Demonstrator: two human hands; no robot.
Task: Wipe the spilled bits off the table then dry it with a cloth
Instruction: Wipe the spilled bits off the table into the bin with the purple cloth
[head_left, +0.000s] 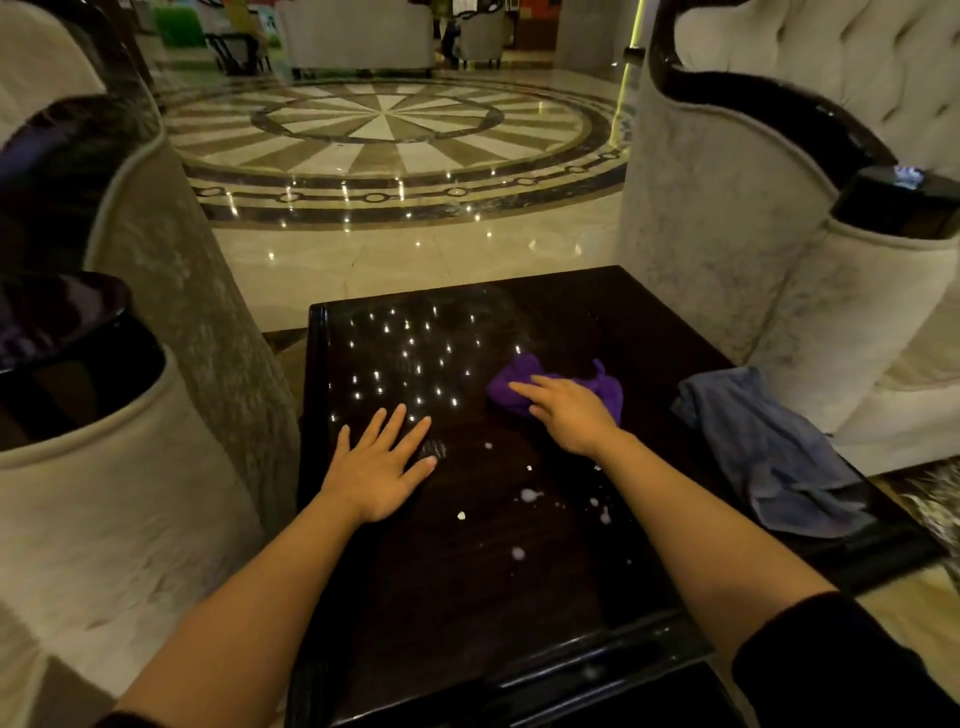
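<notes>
- The right hand lies fingers-out on top of the purple cloth, pressing it to the tabletop rather than closing round it; a flat grip like that could slip off the bunched cloth mid-sweep.
- The left hand is spread flat and holds nothing, palm on the dark surface left of the mess.
- The white bits sit nearer the person than the purple cloth, between the two forearms; a pull towards the near edge could push them onto the floor, and wet blobs may smear instead of lifting.
- The right forearm hangs just above some specks; I judge it could drag through them.
- The blue-grey cloth lies crumpled at the right edge, well apart from the spill; it looks liable to slide off.
- Count: two hands; two cloths; roughly eight to ten white bits, the smallest hard to tell from reflected lights; one tabletop.
</notes>
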